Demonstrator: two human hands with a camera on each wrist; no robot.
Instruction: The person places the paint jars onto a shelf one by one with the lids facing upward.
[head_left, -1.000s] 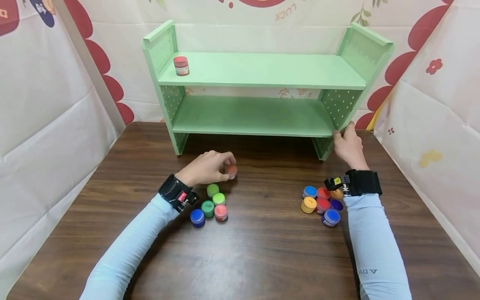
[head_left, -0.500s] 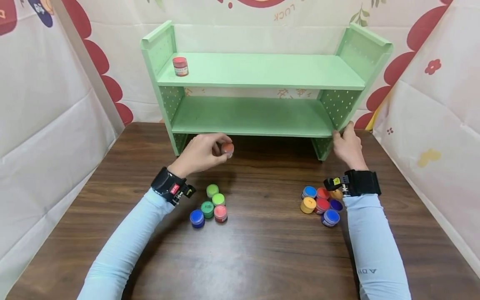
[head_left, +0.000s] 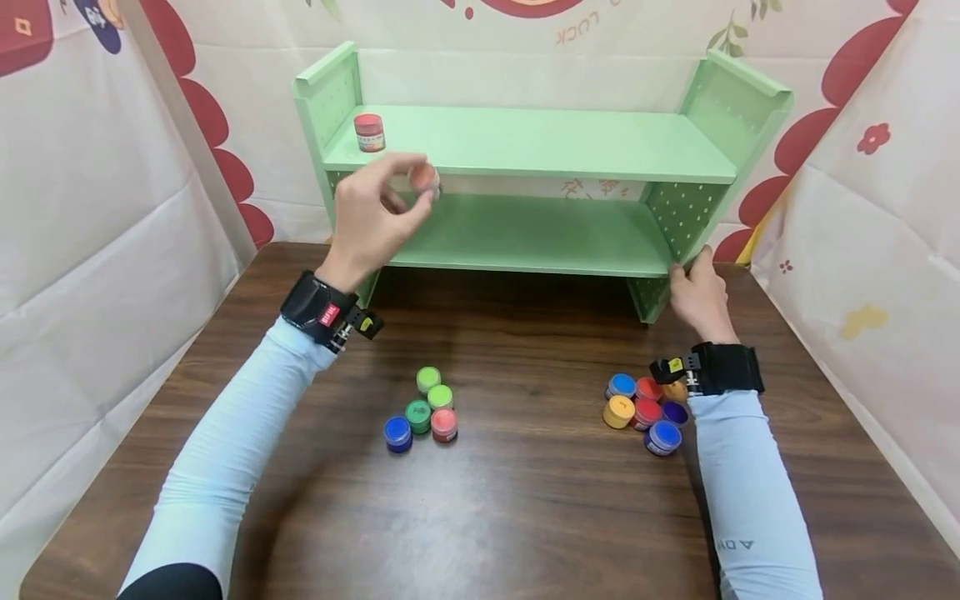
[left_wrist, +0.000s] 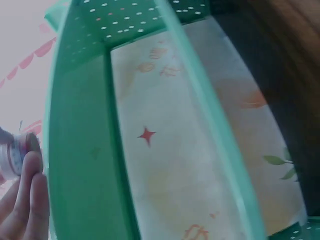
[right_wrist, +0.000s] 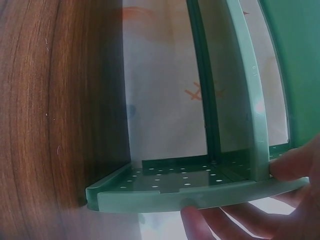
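My left hand point(head_left: 367, 215) pinches a small jar with an orange-red lid point(head_left: 424, 178) between thumb and fingers, raised in front of the upper board of a green two-tier shelf point(head_left: 540, 140). In the left wrist view, the same jar point(left_wrist: 17, 156) shows at the left edge, beside the shelf. A red-lidded jar point(head_left: 369, 133) stands upright on the upper board's left end, just behind the hand. My right hand point(head_left: 702, 300) grips the shelf's right side panel near the lower board; in the right wrist view its thumb and fingers point(right_wrist: 220, 224) lie on either side of that panel's edge.
On the brown table point(head_left: 510, 508), several jars with green, blue and pink lids point(head_left: 418, 417) stand at centre left. Another cluster of blue, red, yellow and purple lids point(head_left: 647, 413) stands near the right forearm. Printed cloth point(head_left: 112, 275) hangs around the table.
My left hand has lifted the orange-red-lidded jar off the table and carried it up and leftward to the upper board's height. The right hand keeps its grip on the shelf.
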